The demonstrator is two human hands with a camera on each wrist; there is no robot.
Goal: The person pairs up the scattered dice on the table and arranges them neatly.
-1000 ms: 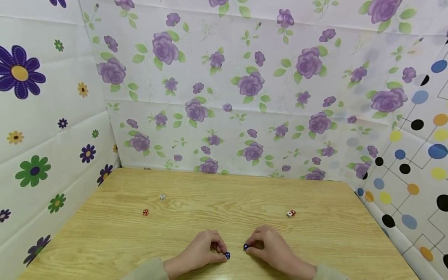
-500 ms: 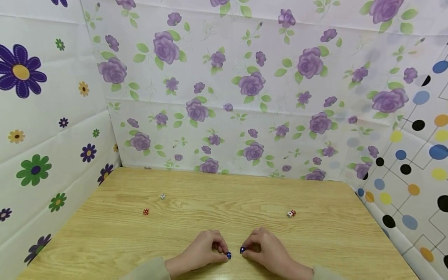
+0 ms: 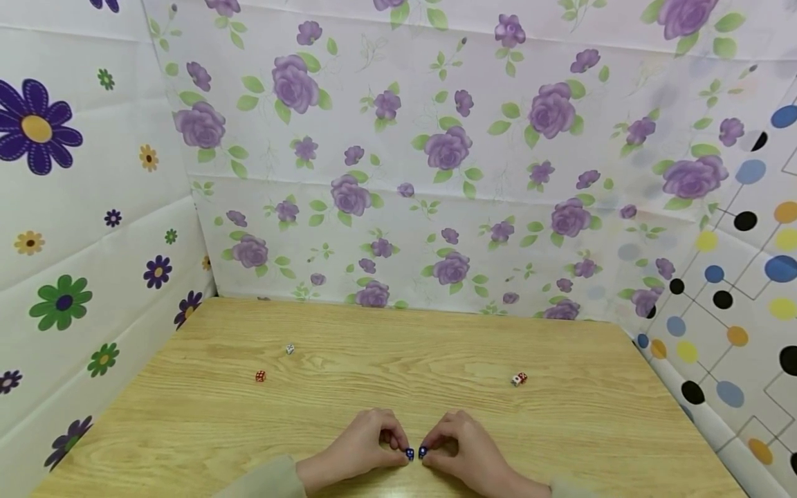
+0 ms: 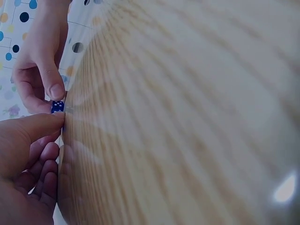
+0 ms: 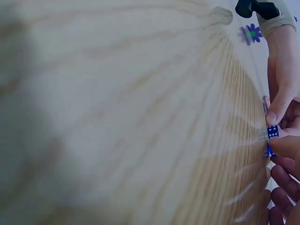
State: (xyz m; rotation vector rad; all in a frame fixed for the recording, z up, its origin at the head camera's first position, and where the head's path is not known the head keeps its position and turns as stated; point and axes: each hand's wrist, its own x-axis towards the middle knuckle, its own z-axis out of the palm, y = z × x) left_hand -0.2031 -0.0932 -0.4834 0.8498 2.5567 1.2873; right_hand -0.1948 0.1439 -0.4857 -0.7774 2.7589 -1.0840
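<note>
My left hand [image 3: 369, 443] pinches a blue die [image 3: 409, 454] between thumb and index finger, low over the table. Facing it, my right hand [image 3: 465, 449] pinches a second blue die [image 3: 423, 452] the same way. A narrow gap separates the two dice in the head view. The left wrist view shows a blue die [image 4: 57, 106] with white dots by the fingertips of both hands. From the right wrist, a blue die [image 5: 273, 131] appears between the two thumbs; fingers partly cover the other.
On the wood-grain table [image 3: 398, 360], a red die [image 3: 260, 376] and a white die [image 3: 290, 349] lie apart at the left. At the right, a white die [image 3: 515, 380] touches or nearly touches a red die [image 3: 522, 377]. Flowered cloth [image 3: 398, 159] hangs behind the table.
My right hand has moved left and slightly nearer with its blue die, narrowing the gap to the other one. The left hand has shifted very slightly right.
</note>
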